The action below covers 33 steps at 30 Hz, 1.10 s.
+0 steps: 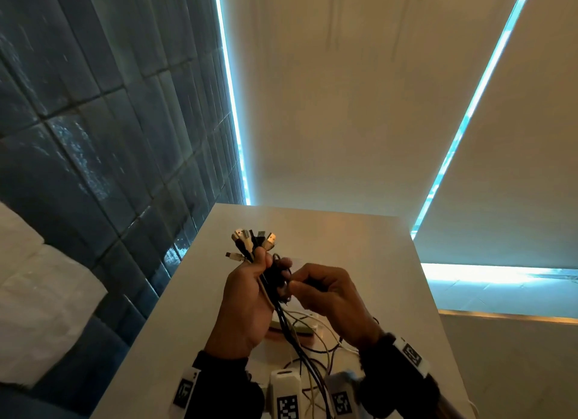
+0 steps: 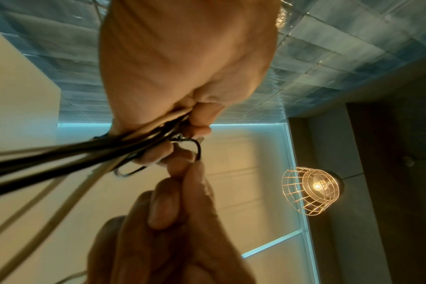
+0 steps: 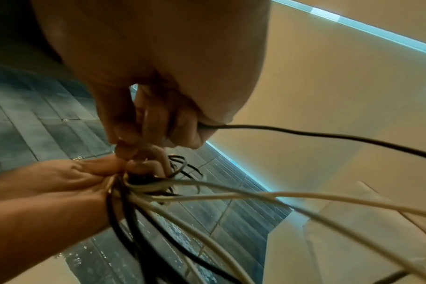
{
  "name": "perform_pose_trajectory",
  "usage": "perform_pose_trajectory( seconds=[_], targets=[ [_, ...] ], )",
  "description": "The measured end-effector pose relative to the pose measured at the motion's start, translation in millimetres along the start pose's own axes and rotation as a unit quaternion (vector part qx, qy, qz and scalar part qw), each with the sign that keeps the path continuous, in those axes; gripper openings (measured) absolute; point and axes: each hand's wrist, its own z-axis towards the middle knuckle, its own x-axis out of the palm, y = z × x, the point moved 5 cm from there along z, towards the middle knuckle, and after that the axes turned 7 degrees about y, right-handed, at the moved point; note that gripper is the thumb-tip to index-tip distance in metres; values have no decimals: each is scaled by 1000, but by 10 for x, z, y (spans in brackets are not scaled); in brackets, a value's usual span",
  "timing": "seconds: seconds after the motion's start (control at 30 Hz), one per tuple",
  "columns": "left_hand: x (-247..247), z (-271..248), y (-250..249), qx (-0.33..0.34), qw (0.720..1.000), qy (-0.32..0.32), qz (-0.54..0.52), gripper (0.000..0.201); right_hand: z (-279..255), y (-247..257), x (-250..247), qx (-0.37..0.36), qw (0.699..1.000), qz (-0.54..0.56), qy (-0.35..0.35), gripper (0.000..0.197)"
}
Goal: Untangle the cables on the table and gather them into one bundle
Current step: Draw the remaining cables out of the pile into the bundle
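- Above the tabletop [image 1: 359, 262], in the head view, the left hand [image 1: 247, 299] has its grip wrapped round the cables [image 1: 275, 281], thumb and fingers curled about the gathered stems. The plug ends [image 1: 255, 238] fan out just past the top of that grip, pointing up and away from the person. The bundle's long axis runs from those plugs down through the fist, and the loose tails [image 1: 312, 356] trail below it to the tabletop. The right hand [image 1: 328, 293] sits just beside the left grip, fingertips pressed together on one thin dark cable.
- Beneath the left grip, in the left wrist view, black and pale strands leave the left hand [image 2: 182, 67] toward the lower left. A small dark loop [image 2: 195, 148] curls just off its fingertips, where the right hand [image 2: 182, 201] pinches it between thumb and forefinger.
- Beside the right grip, in the right wrist view, a single black cable [image 3: 328, 136] runs out of the right hand [image 3: 158, 76] to the right, while the white and black tails [image 3: 231, 201] spread from the left hand [image 3: 49, 182] in several directions.
- Risk, as I judge it: pulling the pinched loop hard could tighten it into a knot around the other strands, since the tails below the grip look crossed. Loosening the left grip to free it could let plugs slide out and undo the gathering.
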Motion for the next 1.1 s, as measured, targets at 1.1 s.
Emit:
perform_pose_trajectory(
  seconds=[1.1],
  targets=[
    [70,-81,-197,61,991,114,26,27,-425,-1758,-617,238,935,-233,-123,31]
  ],
)
